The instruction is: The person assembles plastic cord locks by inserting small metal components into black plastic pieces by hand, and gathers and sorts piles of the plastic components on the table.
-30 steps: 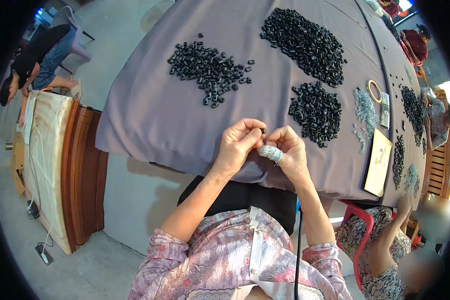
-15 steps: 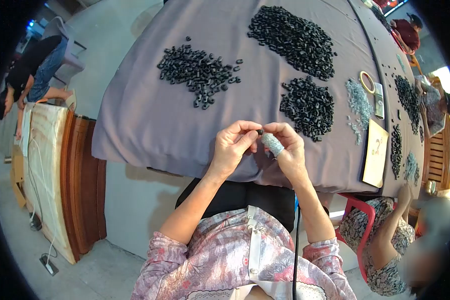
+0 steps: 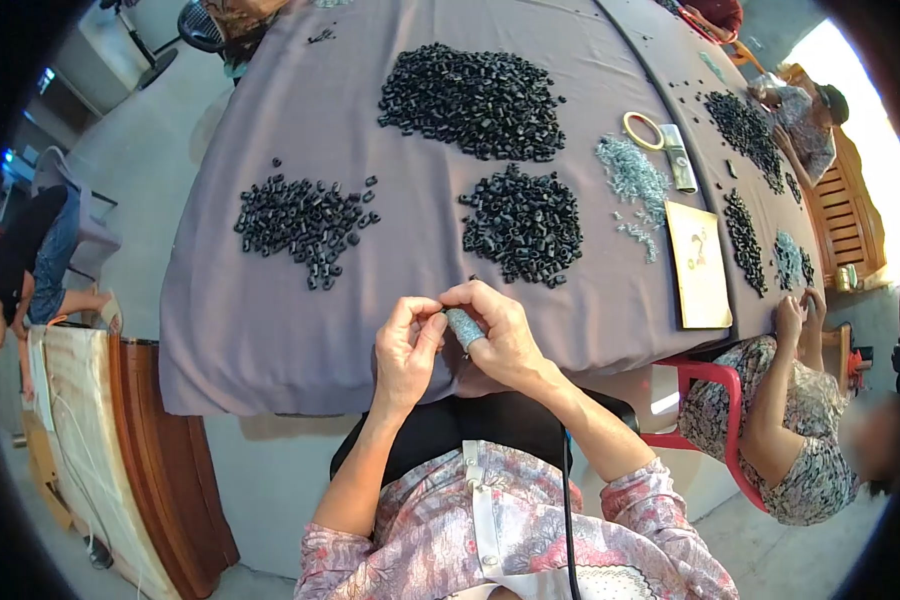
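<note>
My left hand (image 3: 404,350) is closed in a pinch at the table's front edge, its thumb and index finger on a small black part (image 3: 444,311) that is mostly hidden. Against it, my right hand (image 3: 508,340) is closed too, fingertips meeting the left ones; what they grip is covered. A grey, speckled wrap (image 3: 464,328) covers my right thumb. Beyond the hands lies a pile of small black parts (image 3: 522,225), with a looser pile (image 3: 305,225) to the left and a larger one (image 3: 472,100) farther back.
Small clear pieces (image 3: 632,175) lie on the grey cloth (image 3: 410,200), near a tape roll (image 3: 643,131) and a yellowish card (image 3: 698,268). A person (image 3: 770,410) sits at the right on a red chair (image 3: 735,430). A wooden cabinet (image 3: 165,450) stands at the left.
The view has shifted, so the piles appear farther left. My right hand has turned more over the fingertips, and the black part, plainly visible before, is now mostly covered.
</note>
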`<action>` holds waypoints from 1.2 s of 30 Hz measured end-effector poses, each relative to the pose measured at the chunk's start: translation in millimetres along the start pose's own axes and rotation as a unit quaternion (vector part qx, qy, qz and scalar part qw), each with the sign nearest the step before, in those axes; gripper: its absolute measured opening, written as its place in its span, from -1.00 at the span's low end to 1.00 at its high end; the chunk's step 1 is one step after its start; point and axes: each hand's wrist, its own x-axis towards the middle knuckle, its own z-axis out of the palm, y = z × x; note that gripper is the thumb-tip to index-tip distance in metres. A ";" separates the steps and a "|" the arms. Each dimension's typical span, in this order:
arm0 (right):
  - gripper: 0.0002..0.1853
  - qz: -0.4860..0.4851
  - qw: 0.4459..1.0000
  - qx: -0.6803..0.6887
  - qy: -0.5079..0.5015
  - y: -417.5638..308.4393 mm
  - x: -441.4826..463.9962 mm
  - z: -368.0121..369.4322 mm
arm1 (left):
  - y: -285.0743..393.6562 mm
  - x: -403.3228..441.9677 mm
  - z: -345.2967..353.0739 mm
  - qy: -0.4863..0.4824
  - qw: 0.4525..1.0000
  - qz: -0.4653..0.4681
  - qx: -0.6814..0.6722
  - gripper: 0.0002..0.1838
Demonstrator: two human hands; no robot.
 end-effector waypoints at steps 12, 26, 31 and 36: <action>-0.70 -0.013 0.999 -0.035 -0.009 -1.1 -0.8 -4.7 | 2.3 0.7 13.5 0.026 0.985 0.087 0.149 -0.97; -0.70 -0.042 0.998 -0.049 -0.015 8.8 -6.8 -9.9 | 5.0 2.1 19.4 -0.005 0.986 0.080 0.143 -0.94; -0.72 -0.017 0.998 -0.048 -0.038 7.2 -7.3 -12.4 | 12.6 6.2 16.9 -0.035 0.994 -0.014 0.106 -0.89; -0.70 -0.011 0.997 -0.062 -0.053 10.5 -7.5 -8.4 | 6.5 3.4 18.7 -0.018 0.994 0.035 0.107 -0.90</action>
